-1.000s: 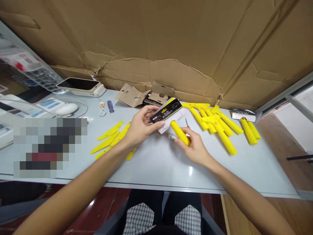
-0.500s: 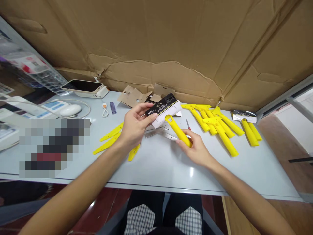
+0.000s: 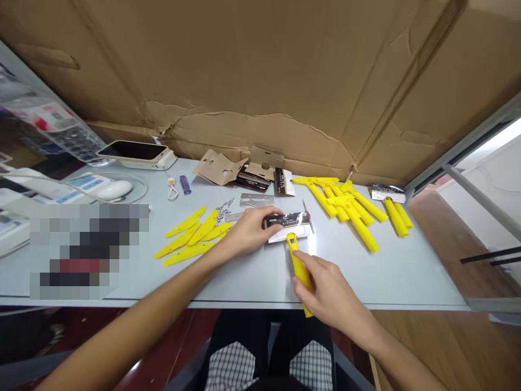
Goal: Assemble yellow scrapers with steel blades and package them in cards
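Observation:
A yellow plastic scraper handle [image 3: 299,263] lies low over the table's front part, its upper end through the hole of a black-and-white packaging card [image 3: 288,225]. My left hand [image 3: 253,231] pinches the card's left edge. My right hand [image 3: 325,282] grips the handle from the right, index finger along its upper part and thumb on its left side. The handle's lower end reaches past the table edge. Just beyond the card is a thin screwdriver [image 3: 308,217]. Left of my left hand lie several flat yellow pieces [image 3: 189,252] and a small pile of screws [image 3: 224,209].
Several yellow handles [image 3: 358,217] are piled to the right, beside carded handles [image 3: 394,214]. Folded cards [image 3: 222,168] and metal blades [image 3: 257,200] lie toward the back. A phone [image 3: 132,151], a purple-handled tool [image 3: 185,184] and a bottle [image 3: 61,130] stand left. Cardboard [image 3: 244,70] rises behind.
Both hands have brought the card and handle down and toward me, close to the table. The card has turned more level, and the screws and blades behind show more fully.

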Motion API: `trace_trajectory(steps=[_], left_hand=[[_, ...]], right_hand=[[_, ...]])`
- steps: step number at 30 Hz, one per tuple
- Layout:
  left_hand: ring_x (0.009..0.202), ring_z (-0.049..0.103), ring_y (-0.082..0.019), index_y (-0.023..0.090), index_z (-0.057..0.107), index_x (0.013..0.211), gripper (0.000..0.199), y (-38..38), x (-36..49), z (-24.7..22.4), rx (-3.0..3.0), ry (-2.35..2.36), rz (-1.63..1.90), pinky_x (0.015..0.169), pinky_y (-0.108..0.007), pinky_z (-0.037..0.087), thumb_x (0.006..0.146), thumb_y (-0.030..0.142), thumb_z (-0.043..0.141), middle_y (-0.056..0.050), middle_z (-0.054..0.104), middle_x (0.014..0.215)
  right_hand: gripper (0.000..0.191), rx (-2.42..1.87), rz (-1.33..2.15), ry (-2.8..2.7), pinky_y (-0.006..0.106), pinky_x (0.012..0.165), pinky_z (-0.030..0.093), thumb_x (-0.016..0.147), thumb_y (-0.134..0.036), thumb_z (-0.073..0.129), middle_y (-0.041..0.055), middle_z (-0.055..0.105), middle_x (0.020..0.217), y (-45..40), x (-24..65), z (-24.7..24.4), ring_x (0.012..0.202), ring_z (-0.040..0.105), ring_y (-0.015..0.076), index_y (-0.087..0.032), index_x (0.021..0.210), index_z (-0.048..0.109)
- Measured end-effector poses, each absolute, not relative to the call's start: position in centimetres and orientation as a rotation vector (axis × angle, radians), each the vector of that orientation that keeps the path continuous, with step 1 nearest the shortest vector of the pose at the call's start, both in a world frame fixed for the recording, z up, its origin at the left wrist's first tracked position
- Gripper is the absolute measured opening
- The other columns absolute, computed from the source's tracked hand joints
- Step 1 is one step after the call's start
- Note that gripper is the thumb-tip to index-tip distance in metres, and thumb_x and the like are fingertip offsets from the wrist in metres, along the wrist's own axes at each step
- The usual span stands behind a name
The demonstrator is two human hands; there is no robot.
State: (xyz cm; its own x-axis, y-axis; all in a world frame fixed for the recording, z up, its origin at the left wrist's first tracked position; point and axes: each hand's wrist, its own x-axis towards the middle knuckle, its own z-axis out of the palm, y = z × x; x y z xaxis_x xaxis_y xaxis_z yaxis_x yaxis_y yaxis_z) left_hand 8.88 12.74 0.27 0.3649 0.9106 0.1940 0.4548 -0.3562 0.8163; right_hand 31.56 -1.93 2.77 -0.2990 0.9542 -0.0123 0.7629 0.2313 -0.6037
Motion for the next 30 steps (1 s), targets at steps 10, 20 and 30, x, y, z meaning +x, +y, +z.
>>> trace_trajectory(steps=[10, 20, 30], left_hand=[[0.125, 0.064, -0.037, 0.017, 0.076, 0.118, 0.026, 11.2, 10.3, 0.3, 2.462, 1.247, 0.84, 0.109, -0.059, 0.052, 0.102, 0.027, 0.058, -0.018, 0.07, 0.132], [0.146, 0.059, -0.042, 0.019, 0.072, 0.136, 0.037, 2.3, 7.3, -2.7, 2.559, 1.381, 0.888, 0.119, -0.066, 0.049, 0.109, 0.033, 0.052, -0.017, 0.069, 0.15], [0.161, 0.039, -0.042, 0.014, 0.058, 0.157, 0.053, 2.0, 7.7, -3.7, 2.561, 1.475, 0.621, 0.131, -0.067, 0.03, 0.111, 0.038, 0.045, -0.017, 0.045, 0.172]], right_hand=[[0.048, -1.753, 0.455, -2.243, 0.038, 0.073, 0.052, 0.106, -0.041, 0.054, 0.0098, 0.08, 0.103, -1.1, 30.7, 2.1, 0.085, 0.075, 0.0298, -0.02, 0.148, 0.063], [0.066, -1.708, -0.043, -2.236, 0.062, 0.13, 0.038, 0.113, -0.043, 0.04, 0.02, 0.046, 0.172, -0.8, 37.3, -2.3, 0.163, 0.037, 0.0379, -0.01, 0.169, 0.041], [0.071, -1.878, -0.012, -2.353, 0.059, 0.136, 0.023, 0.114, -0.048, 0.035, 0.0193, 0.031, 0.178, -1.3, 36.8, -2.4, 0.168, 0.025, 0.0377, -0.002, 0.167, 0.043]])
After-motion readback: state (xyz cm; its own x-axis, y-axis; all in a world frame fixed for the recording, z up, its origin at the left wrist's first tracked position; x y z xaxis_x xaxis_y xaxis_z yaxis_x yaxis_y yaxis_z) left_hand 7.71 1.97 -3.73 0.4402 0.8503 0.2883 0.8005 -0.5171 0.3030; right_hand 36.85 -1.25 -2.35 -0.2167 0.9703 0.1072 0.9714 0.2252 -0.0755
